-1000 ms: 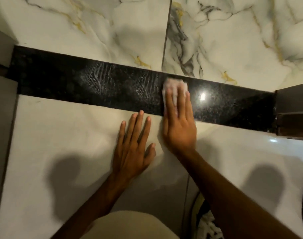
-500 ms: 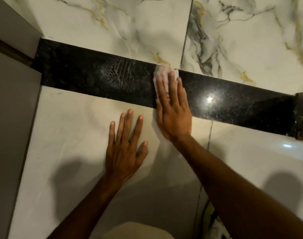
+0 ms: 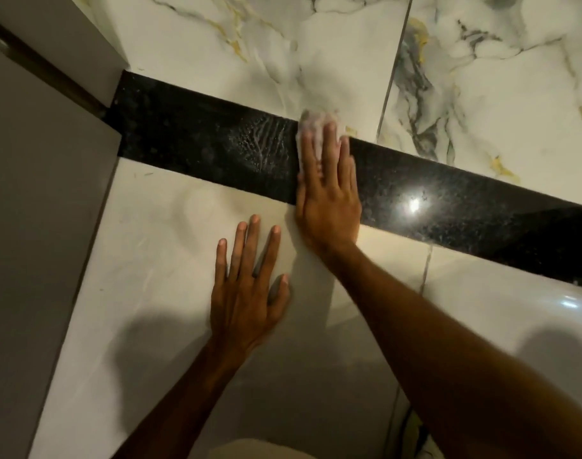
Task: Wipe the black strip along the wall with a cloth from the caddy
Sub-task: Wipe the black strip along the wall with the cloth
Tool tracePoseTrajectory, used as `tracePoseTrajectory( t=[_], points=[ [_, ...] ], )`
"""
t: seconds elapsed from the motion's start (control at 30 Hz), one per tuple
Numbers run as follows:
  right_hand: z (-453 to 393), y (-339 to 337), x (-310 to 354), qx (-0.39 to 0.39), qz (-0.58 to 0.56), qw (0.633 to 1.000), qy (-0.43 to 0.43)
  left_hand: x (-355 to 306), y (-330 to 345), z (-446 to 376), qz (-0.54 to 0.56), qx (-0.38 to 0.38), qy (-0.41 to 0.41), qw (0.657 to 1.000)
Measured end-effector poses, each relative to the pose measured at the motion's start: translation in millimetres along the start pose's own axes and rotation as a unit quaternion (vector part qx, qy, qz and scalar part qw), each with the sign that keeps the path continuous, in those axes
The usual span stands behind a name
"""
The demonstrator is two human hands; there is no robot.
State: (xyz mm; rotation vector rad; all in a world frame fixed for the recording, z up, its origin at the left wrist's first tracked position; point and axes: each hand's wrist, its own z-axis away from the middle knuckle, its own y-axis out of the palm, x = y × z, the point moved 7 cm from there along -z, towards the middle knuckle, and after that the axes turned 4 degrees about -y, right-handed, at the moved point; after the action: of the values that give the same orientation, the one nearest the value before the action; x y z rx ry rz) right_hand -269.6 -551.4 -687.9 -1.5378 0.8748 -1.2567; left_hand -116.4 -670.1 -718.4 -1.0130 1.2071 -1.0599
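Black strip [image 3: 200, 144] under cloth [image 3: 311, 122], right hand [image 3: 327, 197] flat, left hand [image 3: 246, 293] splayed

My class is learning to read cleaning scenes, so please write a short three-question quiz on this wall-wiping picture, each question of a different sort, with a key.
1. True or false: the left hand holds the cloth.
2. The right hand presses the cloth flat against: A) the black strip; B) a window pane; C) a wooden door.
3. On which side of the right hand do the wet streaks lie?
Key: 1 false, it rests flat on the pale tile below the strip; 2 A; 3 its left.
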Motion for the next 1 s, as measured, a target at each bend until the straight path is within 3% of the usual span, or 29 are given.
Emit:
tracePoseTrajectory(
  t=[0.13,0.23,0.37,0.43,0.53,0.6,0.73,0.87,0.93,1.0],
  points=[
    [69.7,-13.1,-19.6,0.039,0.011,0.999,-0.034,6.3,-7.2,1.0,0.005,0.013,-0.010,1.000],
    [73.3,-23.9,-51.0,0.020,0.039,0.998,0.053,18.7,-9.2,2.5,0.010,0.005,-0.025,1.000],
    [4.4,-14.8,-40.3,-0.048,0.003,0.985,0.168,23.8,-2.1,3.9,0.005,-0.014,-0.036,0.999],
    [-27.8,0.1,-8.7,-0.022,-0.002,0.994,0.107,26.2,-1.2,5.3,0.007,-0.027,-0.060,0.998],
    [-8.8,9.2,24.7,0.040,0.002,0.995,-0.088,31.2,-8.2,10.5,0.000,-0.045,-0.098,0.994],
    [30.6,0.5,8.1,0.064,0.008,0.991,-0.114,30.4,-13.4,12.3,-0.001,-0.043,-0.111,0.993],
    [51.9,-20.2,-30.4,0.018,0.030,0.999,0.042,28.9,-20.3,6.6,0.017,-0.041,-0.119,0.992],
    [-19.8,-2.5,5.2,-0.029,-0.036,0.989,0.144,31.9,-8.9,9.0,0.006,-0.047,-0.120,0.992],
    [-55.0,18.1,45.6,0.005,-0.047,0.997,0.063,35.8,-7.2,9.3,0.003,-0.063,-0.144,0.988],
    [-58.5,31.4,81.2,0.040,-0.040,0.995,-0.078,42.0,-6.1,9.3,0.001,-0.072,-0.181,0.981]
  ],
)
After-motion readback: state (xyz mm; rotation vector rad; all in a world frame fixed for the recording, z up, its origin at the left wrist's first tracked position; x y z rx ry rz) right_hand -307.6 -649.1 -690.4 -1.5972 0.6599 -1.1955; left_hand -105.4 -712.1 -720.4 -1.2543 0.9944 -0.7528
